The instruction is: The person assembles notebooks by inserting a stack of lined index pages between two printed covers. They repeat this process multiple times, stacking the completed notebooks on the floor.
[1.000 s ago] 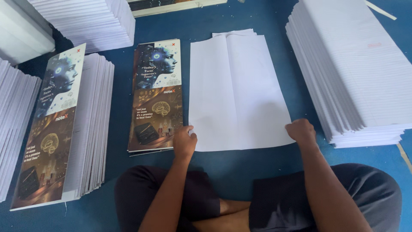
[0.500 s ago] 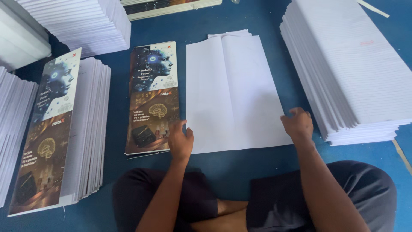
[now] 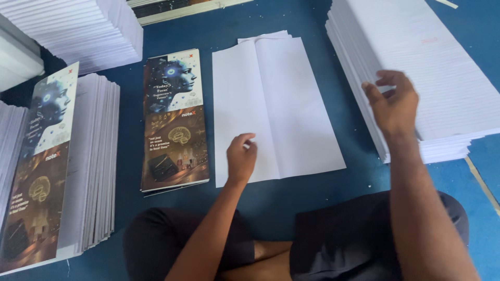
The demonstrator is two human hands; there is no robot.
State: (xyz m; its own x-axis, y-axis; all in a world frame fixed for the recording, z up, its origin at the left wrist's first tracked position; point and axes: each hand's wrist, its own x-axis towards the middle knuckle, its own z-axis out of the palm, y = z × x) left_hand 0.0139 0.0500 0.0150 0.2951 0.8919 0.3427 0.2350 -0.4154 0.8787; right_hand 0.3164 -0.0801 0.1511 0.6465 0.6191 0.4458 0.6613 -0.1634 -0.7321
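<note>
Over the ruled stack (image 3: 416, 67), right hand (image 3: 393, 101) hovers, fingers curled.

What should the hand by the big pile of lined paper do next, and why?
Probably lower the right hand onto the tall stack of lined sheets and pinch up the top ones. Its fingers hover open at the stack's near edge, holding nothing, while the left hand rests on the flat white sheets.

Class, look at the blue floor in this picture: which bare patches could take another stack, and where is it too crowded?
Bare floor lies between the white sheets and the ruled-paper stack, a narrow strip. More shows between the printed cover and the left cover-topped stack, also narrow. The far left is packed with white piles. The left hand rests over the sheets; the right hand hovers at the ruled stack.
</note>
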